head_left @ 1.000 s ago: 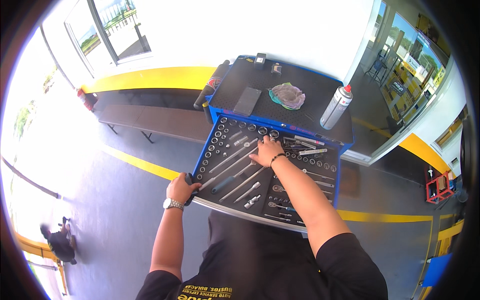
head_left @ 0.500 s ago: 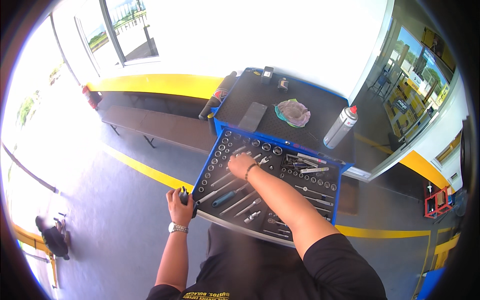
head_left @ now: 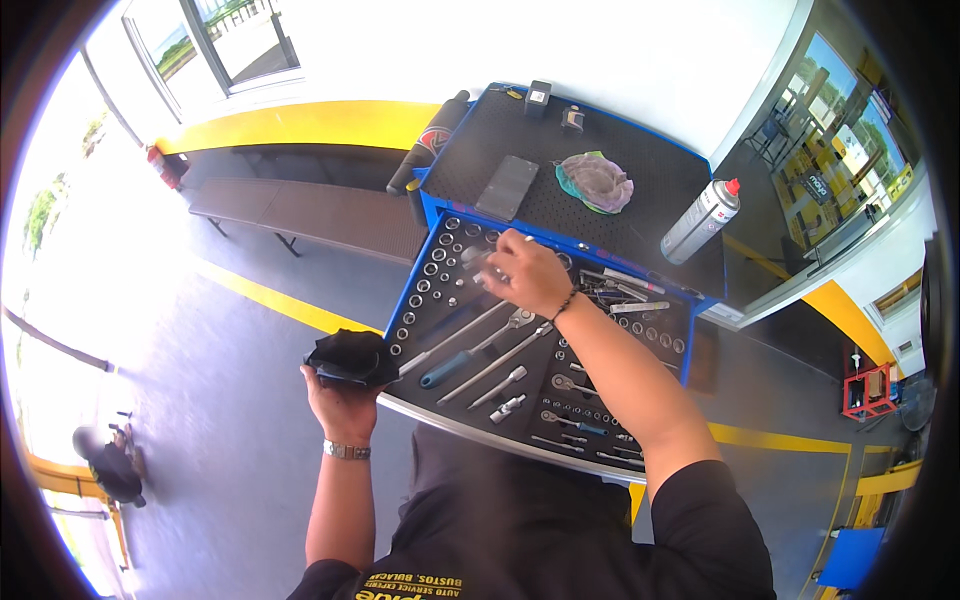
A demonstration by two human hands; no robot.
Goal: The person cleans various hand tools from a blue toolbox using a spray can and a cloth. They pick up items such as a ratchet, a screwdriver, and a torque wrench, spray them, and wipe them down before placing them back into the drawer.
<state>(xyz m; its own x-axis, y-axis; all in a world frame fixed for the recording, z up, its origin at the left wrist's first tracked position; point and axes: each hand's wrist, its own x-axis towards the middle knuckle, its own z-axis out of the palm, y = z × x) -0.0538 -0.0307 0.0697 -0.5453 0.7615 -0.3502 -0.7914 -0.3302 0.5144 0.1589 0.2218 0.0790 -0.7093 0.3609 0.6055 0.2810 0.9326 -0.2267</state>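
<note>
Black pouch (head_left: 352, 356) grasped in my left hand (head_left: 342, 408), I should steady my right hand (head_left: 536, 280), grip too blurred to tell, above the sockets (head_left: 432, 269).

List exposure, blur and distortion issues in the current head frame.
Head view: white wall blown out, detail lost; head view: blur around the right hand, probably motion; head view: drawer front looks bowed by the fisheye, picture corners black.

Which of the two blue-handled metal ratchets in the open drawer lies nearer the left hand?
The long ratchet with thick blue grip, its grip end toward the left hand; the short blue-handled ratchet lies farther right.
</note>
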